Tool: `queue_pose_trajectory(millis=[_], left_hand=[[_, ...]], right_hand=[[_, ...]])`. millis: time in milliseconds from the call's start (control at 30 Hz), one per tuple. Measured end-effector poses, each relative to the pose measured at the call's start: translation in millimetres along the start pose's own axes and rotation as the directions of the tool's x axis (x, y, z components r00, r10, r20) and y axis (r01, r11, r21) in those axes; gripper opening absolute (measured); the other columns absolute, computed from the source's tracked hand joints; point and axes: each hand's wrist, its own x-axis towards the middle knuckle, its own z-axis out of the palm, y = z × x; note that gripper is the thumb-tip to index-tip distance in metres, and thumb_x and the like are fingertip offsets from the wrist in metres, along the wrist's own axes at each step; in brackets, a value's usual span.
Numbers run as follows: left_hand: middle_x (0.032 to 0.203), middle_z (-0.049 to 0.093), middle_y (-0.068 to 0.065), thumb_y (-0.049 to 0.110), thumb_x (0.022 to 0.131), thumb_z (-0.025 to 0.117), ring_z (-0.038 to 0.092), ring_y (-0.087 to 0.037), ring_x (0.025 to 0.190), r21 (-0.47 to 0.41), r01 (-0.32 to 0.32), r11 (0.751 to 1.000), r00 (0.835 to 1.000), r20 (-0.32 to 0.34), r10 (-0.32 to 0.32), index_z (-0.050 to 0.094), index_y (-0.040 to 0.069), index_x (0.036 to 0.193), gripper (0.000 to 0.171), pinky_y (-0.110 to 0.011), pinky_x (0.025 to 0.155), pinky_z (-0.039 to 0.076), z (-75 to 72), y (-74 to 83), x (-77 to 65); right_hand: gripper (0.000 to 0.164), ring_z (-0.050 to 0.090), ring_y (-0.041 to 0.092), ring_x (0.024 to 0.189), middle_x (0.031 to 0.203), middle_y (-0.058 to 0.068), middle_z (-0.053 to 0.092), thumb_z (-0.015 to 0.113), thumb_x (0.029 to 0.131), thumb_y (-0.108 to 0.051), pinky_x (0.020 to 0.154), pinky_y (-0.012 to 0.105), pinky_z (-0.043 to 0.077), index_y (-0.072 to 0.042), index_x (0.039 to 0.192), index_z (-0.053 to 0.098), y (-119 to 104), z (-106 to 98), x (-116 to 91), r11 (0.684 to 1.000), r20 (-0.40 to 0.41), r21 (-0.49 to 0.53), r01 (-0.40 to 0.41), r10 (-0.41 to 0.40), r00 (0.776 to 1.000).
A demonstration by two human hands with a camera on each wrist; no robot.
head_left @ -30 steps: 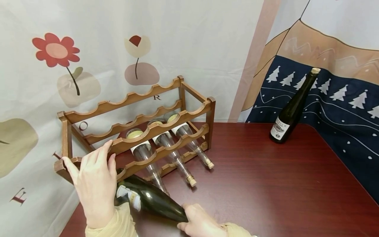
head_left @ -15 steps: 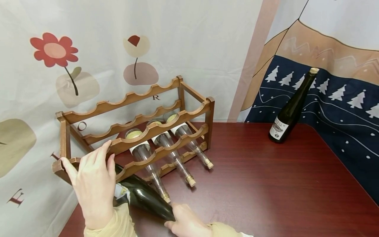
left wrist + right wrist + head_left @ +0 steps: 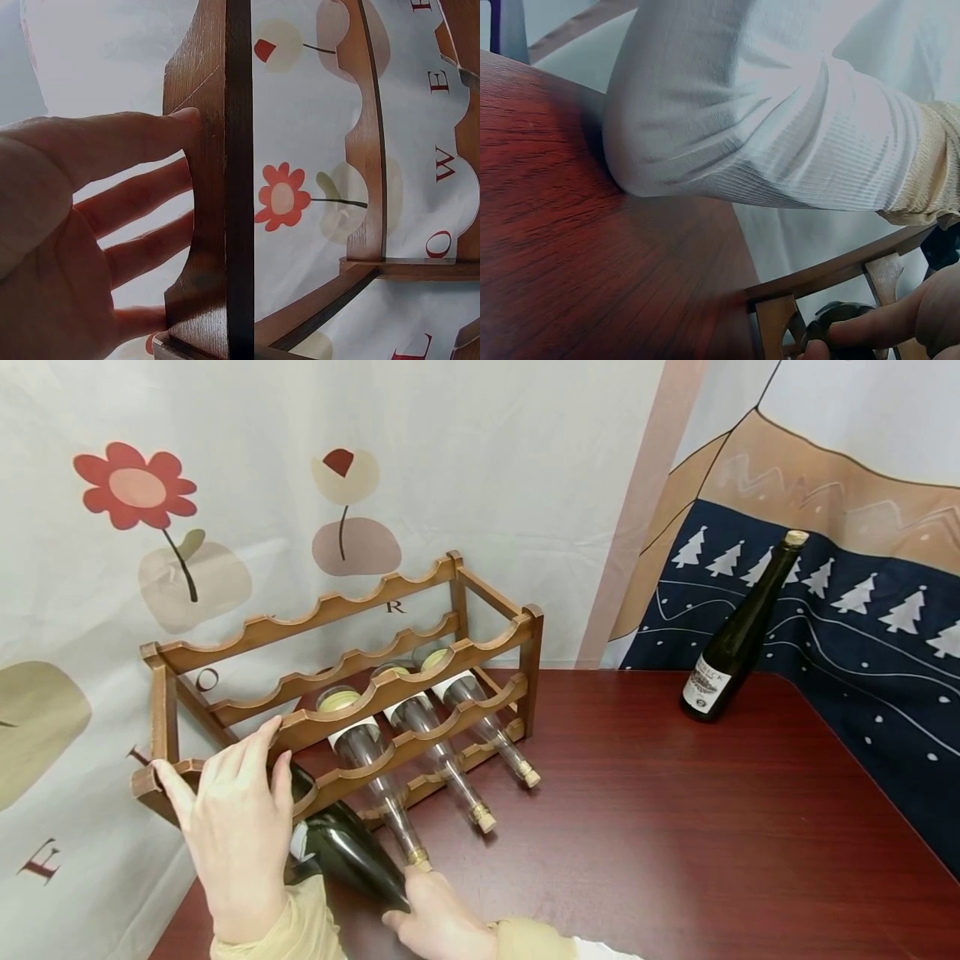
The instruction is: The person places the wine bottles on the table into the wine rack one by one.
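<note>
A brown wooden wine rack (image 3: pixel 318 727) stands at the left, and my left hand (image 3: pixel 240 827) holds its front top rail near the left end. In the left wrist view, the thumb lies on one face of the rail (image 3: pixel 206 187) while the other fingers pass behind it. My right hand (image 3: pixel 442 914) grips the neck end of a dark green wine bottle (image 3: pixel 348 847). That bottle slants base first into the left part of the rack's lower level; its base is hidden behind my left hand and the rail. Three clear corked bottles (image 3: pixel 442 756) lie beside it in the lower level, necks outward.
Another dark green corked bottle (image 3: pixel 735 643) stands upright at the back right of the reddish-brown table (image 3: pixel 637 827). A printed cloth (image 3: pixel 540 460) hangs directly behind the rack. My right forearm in a white sleeve (image 3: pixel 765 127) reaches across the table's front.
My right hand has moved left with the dark green bottle, which has slid deeper into the rack. My left hand stays on the rail.
</note>
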Motion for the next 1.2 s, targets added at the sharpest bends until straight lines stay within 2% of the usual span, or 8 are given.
queue_pose_trajectory(millis=[167,300,433,667,833,1067,1200], left_hand=[[0.106,0.069,-0.02,-0.001,0.081,0.068,0.06,-0.042,0.099,-0.001,0.002,1.0,1.0,0.005,-0.002,0.063,0.009,0.121,0.042,-0.062,0.116,0.008,-0.8,0.1,0.2],[0.106,0.069,-0.02,-0.002,0.08,0.068,0.06,-0.041,0.098,-0.004,0.001,1.0,1.0,0.005,-0.001,0.063,0.01,0.121,0.042,-0.062,0.117,0.008,-0.8,0.0,0.2],[0.106,0.069,-0.019,-0.002,0.08,0.068,0.06,-0.041,0.099,-0.006,0.001,1.0,1.0,0.004,-0.001,0.062,0.01,0.121,0.043,-0.062,0.117,0.007,-0.7,-0.1,0.2],[0.107,0.069,-0.019,-0.001,0.081,0.068,0.06,-0.041,0.099,-0.007,0.006,1.0,1.0,0.009,-0.006,0.063,0.011,0.121,0.042,-0.062,0.117,0.007,-0.9,0.3,0.1],[0.108,0.069,-0.019,0.001,0.081,0.068,0.06,-0.041,0.1,-0.011,0.01,1.0,1.0,0.007,-0.01,0.063,0.01,0.121,0.041,-0.062,0.117,0.006,-0.9,0.3,0.6],[0.108,0.069,-0.019,0.002,0.082,0.068,0.06,-0.04,0.101,-0.009,0.014,1.0,1.0,0.011,-0.014,0.063,0.01,0.121,0.04,-0.062,0.117,0.007,-0.4,1.2,0.9],[0.108,0.069,-0.018,0.001,0.082,0.067,0.06,-0.04,0.101,-0.01,0.014,1.0,1.0,0.008,-0.014,0.063,0.011,0.121,0.04,-0.062,0.117,0.007,-0.2,0.8,1.0]], right_hand=[[0.021,0.049,0.004,0.071,0.075,-0.002,0.054,0.071,0.081,-0.019,0.062,0.02,0.045,-0.004,0.09,0.059,-4,5,7,0.999,-0.029,-0.007,0.046,-0.046,0.999],[0.019,0.046,0.004,0.064,0.07,-0.004,0.051,0.07,0.082,-0.019,0.057,0.019,0.042,-0.007,0.087,0.057,-9,8,12,0.999,-0.037,0.036,0.021,-0.019,0.999],[0.022,0.049,0.004,0.066,0.071,-0.003,0.054,0.068,0.084,-0.022,0.059,0.02,0.044,-0.006,0.094,0.057,-14,12,18,0.999,-0.053,0.043,-0.012,0.014,0.998],[0.019,0.043,0.006,0.057,0.064,-0.004,0.046,0.068,0.083,-0.02,0.052,0.019,0.038,-0.007,0.086,0.055,-22,16,29,0.999,-0.116,0.033,0.001,0.003,0.993],[0.02,0.045,0.007,0.056,0.065,-0.001,0.049,0.068,0.083,-0.021,0.051,0.019,0.04,-0.006,0.087,0.055,-27,18,39,1.0,-0.137,0.018,-0.004,0.006,0.991],[0.023,0.05,0.008,0.06,0.068,0.001,0.055,0.068,0.083,-0.024,0.054,0.021,0.043,-0.004,0.09,0.059,-31,23,51,0.998,-0.163,-0.055,-0.018,0.009,0.987],[0.03,0.055,0.009,0.063,0.073,0.006,0.061,0.068,0.083,-0.026,0.056,0.02,0.046,0.0,0.096,0.061,-34,26,59,0.997,-0.16,-0.062,-0.043,0.033,0.987]])
